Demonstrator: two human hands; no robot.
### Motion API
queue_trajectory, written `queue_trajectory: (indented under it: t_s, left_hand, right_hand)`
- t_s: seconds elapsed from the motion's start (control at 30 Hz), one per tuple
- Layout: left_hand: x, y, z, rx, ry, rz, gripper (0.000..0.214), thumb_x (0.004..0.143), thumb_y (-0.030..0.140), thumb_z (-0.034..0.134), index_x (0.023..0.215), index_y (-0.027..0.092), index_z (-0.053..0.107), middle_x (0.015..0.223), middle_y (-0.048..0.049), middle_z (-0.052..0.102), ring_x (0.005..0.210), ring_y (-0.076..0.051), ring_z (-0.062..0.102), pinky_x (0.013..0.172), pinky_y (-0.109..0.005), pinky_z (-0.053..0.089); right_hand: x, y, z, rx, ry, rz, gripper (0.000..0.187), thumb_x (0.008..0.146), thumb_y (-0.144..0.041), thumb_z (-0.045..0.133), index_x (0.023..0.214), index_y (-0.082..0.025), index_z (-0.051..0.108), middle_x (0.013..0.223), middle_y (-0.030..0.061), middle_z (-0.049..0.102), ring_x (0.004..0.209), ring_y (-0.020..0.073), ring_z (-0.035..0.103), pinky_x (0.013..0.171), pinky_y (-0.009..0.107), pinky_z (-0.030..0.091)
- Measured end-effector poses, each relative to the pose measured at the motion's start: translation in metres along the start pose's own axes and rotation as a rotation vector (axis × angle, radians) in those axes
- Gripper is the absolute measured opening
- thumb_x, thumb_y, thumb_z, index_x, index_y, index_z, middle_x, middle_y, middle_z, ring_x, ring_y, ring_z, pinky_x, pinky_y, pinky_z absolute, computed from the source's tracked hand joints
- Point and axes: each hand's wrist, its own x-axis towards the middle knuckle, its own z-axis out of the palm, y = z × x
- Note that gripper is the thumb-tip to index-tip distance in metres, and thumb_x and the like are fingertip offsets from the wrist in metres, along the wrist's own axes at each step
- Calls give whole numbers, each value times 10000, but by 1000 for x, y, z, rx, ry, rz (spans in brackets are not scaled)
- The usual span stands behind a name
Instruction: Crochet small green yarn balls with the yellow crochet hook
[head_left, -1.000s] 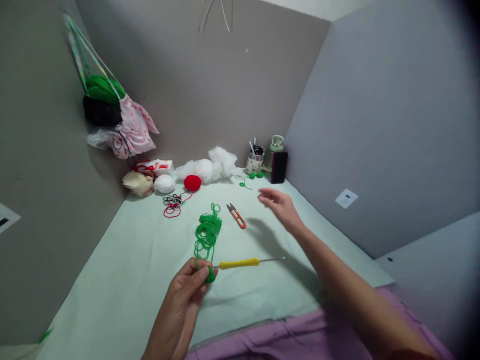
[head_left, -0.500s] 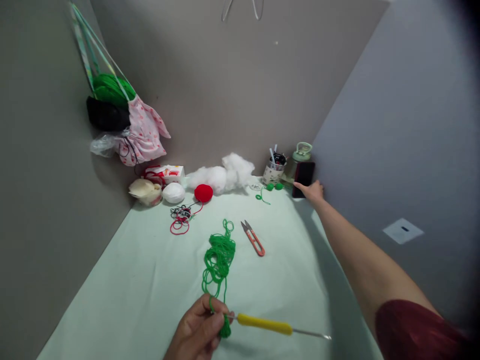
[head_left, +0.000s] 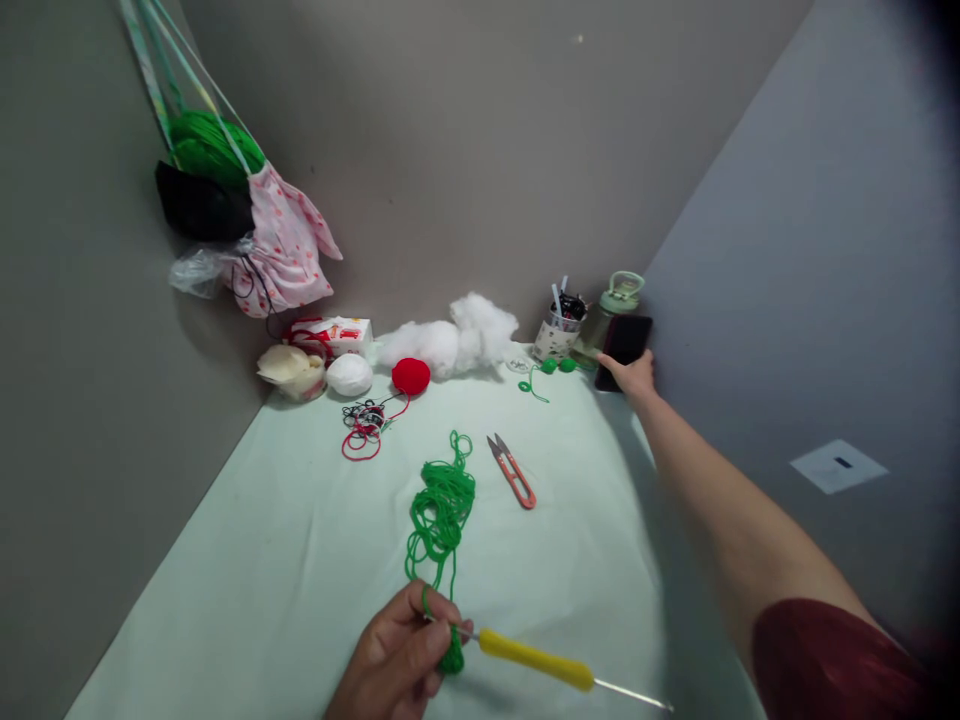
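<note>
My left hand (head_left: 405,650), low in the middle of the view, pinches a small green crocheted piece (head_left: 452,655) together with a yellow-handled crochet hook (head_left: 536,660). The hook's handle points right and its near end is hidden by the fingers. A strand runs from the piece to a loose heap of green yarn (head_left: 442,505) on the cloth. At the far right, my outstretched right hand (head_left: 632,376) grips a dark phone (head_left: 627,342) by its lower part. The phone is tilted, in front of a green water bottle (head_left: 598,322).
Orange thread snips (head_left: 513,472) lie right of the yarn heap. Along the back stand white stuffing (head_left: 450,345), a red yarn ball (head_left: 411,376), a white yarn ball (head_left: 349,375), and a pen cup (head_left: 559,335). A pink bag (head_left: 289,240) hangs at left. Walls enclose the table.
The phone has tipped from nearly upright to leaning right in my right hand. My left hand keeps its hold on the hook and green piece. The view has shifted slightly.
</note>
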Motion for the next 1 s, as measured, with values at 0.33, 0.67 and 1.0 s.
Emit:
queue_trajectory:
  t_s: [0.33,0.67,1.0]
  left_hand:
    - [-24,21,27,-217,67,-11,337,642,303,1021,801,148,767,651,69,526,564,-36,417,958,-320,578]
    - [-55,12,57,-213,-93,101,280,687,291,984,821,162,774,767,28,612,652,-77,520,781,-245,554]
    - [-108,38,76,357,-408,439,77,814,290,885,777,240,840,775,-38,691,748,-191,598,726,-315,459]
  right_hand:
    - [-125,-54,-74,266,-191,-331,611,886,-365,759,1440,-193,568,1321,160,716,1268,333,645,1112,517,485]
    - [-362,-83,-197,879,-822,-889,462,990,-339,712,1447,-384,651,1091,84,755,922,248,717,781,399,614]
    - [-418,-92,-220,1261,-436,-663,264,998,-392,663,1234,-388,783,798,81,675,662,250,592,519,408,508]
